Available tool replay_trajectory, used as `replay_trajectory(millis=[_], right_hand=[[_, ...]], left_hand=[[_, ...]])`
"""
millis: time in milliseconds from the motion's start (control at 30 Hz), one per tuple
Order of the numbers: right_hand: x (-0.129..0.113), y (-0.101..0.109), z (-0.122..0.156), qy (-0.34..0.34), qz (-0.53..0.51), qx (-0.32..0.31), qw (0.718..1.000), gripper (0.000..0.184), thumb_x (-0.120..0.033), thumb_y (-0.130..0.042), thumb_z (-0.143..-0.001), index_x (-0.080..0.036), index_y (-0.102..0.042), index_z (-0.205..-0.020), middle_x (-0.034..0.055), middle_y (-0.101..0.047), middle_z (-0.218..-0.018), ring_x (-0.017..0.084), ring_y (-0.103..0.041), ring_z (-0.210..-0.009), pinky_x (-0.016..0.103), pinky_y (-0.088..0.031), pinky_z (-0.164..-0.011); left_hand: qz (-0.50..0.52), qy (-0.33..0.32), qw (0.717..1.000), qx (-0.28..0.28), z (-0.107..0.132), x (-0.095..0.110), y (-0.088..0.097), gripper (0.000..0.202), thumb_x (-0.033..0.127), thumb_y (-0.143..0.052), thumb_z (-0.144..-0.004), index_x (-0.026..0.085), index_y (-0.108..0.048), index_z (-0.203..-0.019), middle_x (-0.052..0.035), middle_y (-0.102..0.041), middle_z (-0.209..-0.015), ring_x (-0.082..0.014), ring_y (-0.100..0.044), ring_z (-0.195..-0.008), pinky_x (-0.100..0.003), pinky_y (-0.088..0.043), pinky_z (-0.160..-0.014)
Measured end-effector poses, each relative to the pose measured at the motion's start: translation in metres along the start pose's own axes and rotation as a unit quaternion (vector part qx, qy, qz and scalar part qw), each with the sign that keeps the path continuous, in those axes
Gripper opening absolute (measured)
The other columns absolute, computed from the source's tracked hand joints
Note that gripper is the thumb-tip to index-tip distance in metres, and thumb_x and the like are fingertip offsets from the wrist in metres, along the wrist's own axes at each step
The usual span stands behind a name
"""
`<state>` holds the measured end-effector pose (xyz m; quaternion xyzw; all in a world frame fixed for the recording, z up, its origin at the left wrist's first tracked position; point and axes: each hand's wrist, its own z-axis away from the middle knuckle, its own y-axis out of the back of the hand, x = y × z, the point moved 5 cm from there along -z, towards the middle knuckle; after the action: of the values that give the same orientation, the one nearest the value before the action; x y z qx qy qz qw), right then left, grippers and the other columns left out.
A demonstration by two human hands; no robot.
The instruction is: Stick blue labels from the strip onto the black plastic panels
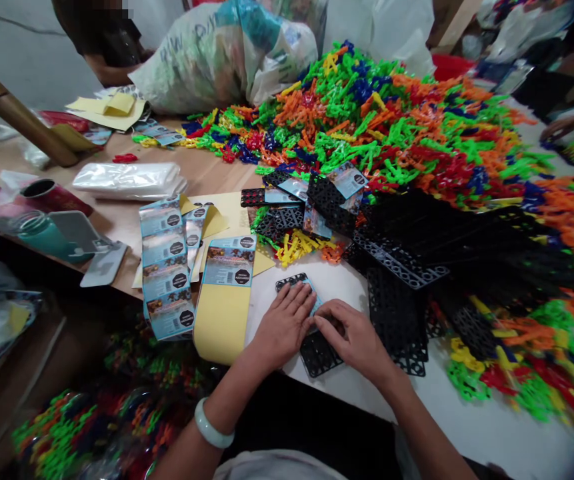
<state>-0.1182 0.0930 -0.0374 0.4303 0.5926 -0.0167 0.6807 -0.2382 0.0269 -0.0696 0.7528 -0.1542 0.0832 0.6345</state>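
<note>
My left hand (287, 321) lies flat, fingers stretched out, on a black perforated plastic plate (321, 357) at the table's front edge. A light-blue printed label (315, 298) lies on that plate, partly hidden under my left hand. My right hand (354, 337) bends over the label from the right. Its thumb and forefinger come together at the label's edge, close to my left fingers. Left of my hands hangs a strip of labels on yellow backing paper (224, 293). Another label strip (167, 267) curls over the edge beside it.
Black plates are stacked (397, 313) at the right. Behind them spreads a big heap of coloured plastic pieces (357, 120). Labelled plates (287, 217) lie ahead. Plastic bags (129, 179), a phone stand (104, 260) and a jar (44, 233) stand left. Other people work at both sides.
</note>
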Motion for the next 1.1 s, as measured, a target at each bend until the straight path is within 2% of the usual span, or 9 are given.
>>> replay_trajectory(millis=[100,200,400,500,633,733,900,1000,1100], right_hand=[[0.011,0.003,0.014,-0.095,-0.006,-0.03,0.995,0.023,-0.039,-0.05,-0.094,-0.022,-0.064,-0.087,0.0003,-0.062,-0.074,0.013,-0.052,-0.054,0.026,-0.04,-0.052],[0.019,0.006,0.027,-0.14,-0.019,-0.025,0.99,0.028,-0.043,-0.048,-0.094,-0.022,-0.063,-0.082,-0.0018,-0.058,-0.064,0.013,-0.051,-0.051,0.026,-0.04,-0.05],[0.02,-0.001,0.024,-0.102,0.075,0.088,0.988,0.02,-0.033,-0.047,-0.093,-0.021,-0.061,-0.1,0.0073,-0.065,-0.095,0.022,-0.062,-0.084,0.035,-0.048,-0.078],[0.028,-0.009,0.023,-0.119,0.096,0.114,0.982,0.019,-0.031,-0.047,-0.091,-0.021,-0.061,-0.099,0.0086,-0.065,-0.096,0.024,-0.062,-0.089,0.038,-0.048,-0.081],[0.042,-0.016,0.025,-0.16,0.018,0.085,0.983,0.019,-0.036,-0.053,-0.088,-0.021,-0.061,-0.095,0.0051,-0.065,-0.085,0.022,-0.062,-0.077,0.033,-0.05,-0.069],[0.041,-0.018,0.026,-0.172,-0.039,0.058,0.983,0.021,-0.042,-0.057,-0.086,-0.021,-0.058,-0.085,0.001,-0.061,-0.074,0.018,-0.058,-0.069,0.03,-0.047,-0.063],[0.022,-0.019,0.025,-0.163,-0.116,0.1,0.975,0.036,-0.054,-0.055,-0.085,-0.022,-0.047,-0.071,-0.0033,-0.046,-0.065,0.015,-0.047,-0.061,0.027,-0.041,-0.056],[0.016,-0.022,0.023,-0.152,-0.157,0.114,0.969,0.037,-0.056,-0.054,-0.086,-0.022,-0.046,-0.072,-0.0031,-0.045,-0.066,0.015,-0.046,-0.063,0.026,-0.043,-0.057],[0.011,-0.011,0.012,-0.137,-0.153,0.146,0.968,0.039,-0.057,-0.057,-0.084,-0.022,-0.049,-0.071,-0.003,-0.046,-0.064,0.015,-0.046,-0.061,0.025,-0.042,-0.055]], left_hand=[[-0.012,-0.007,1.0,0.002,0.001,-0.002,-0.001,0.049,0.038,-0.034,-0.1,0.016,-0.038,-0.144,-0.0103,-0.033,-0.154,-0.0215,-0.022,-0.145,-0.045,-0.02,-0.12],[-0.006,-0.017,1.0,-0.004,0.002,-0.003,0.0,0.051,0.044,-0.037,-0.098,0.023,-0.038,-0.145,-0.0077,-0.03,-0.156,-0.0236,-0.018,-0.146,-0.047,-0.019,-0.12],[0.005,-0.04,0.999,-0.007,0.005,0.001,0.005,0.052,0.05,-0.045,-0.093,0.033,-0.042,-0.142,-0.0035,-0.032,-0.156,-0.0276,-0.017,-0.147,-0.054,-0.017,-0.119],[0.002,-0.056,0.998,-0.002,0.006,0.003,0.005,0.051,0.049,-0.045,-0.094,0.036,-0.041,-0.142,-0.0027,-0.032,-0.156,-0.0277,-0.019,-0.146,-0.055,-0.017,-0.118],[0.001,-0.051,0.998,0.022,0.009,0.003,0.006,0.068,0.057,-0.045,-0.09,0.024,-0.032,-0.148,-0.0117,-0.024,-0.158,-0.0284,-0.015,-0.147,-0.054,-0.018,-0.118],[-0.01,-0.042,0.999,0.03,0.012,0.002,0.007,0.082,0.065,-0.044,-0.086,0.018,-0.023,-0.151,-0.0163,-0.018,-0.159,-0.031,-0.009,-0.148,-0.056,-0.016,-0.118],[-0.022,-0.058,0.998,0.022,0.014,0.003,0.009,0.083,0.069,-0.041,-0.084,0.027,-0.018,-0.152,-0.0118,-0.016,-0.16,-0.0327,-0.009,-0.148,-0.062,-0.009,-0.116],[-0.032,-0.028,0.998,0.038,0.018,0.002,0.01,0.083,0.066,-0.041,-0.087,0.024,-0.013,-0.153,-0.0147,-0.015,-0.16,-0.0326,-0.01,-0.147,-0.062,-0.011,-0.116],[-0.017,0.023,0.997,0.067,0.028,0.002,0.013,0.081,0.057,-0.04,-0.092,0.018,-0.005,-0.153,-0.0181,-0.016,-0.159,-0.0313,-0.011,-0.147,-0.059,-0.015,-0.116]])
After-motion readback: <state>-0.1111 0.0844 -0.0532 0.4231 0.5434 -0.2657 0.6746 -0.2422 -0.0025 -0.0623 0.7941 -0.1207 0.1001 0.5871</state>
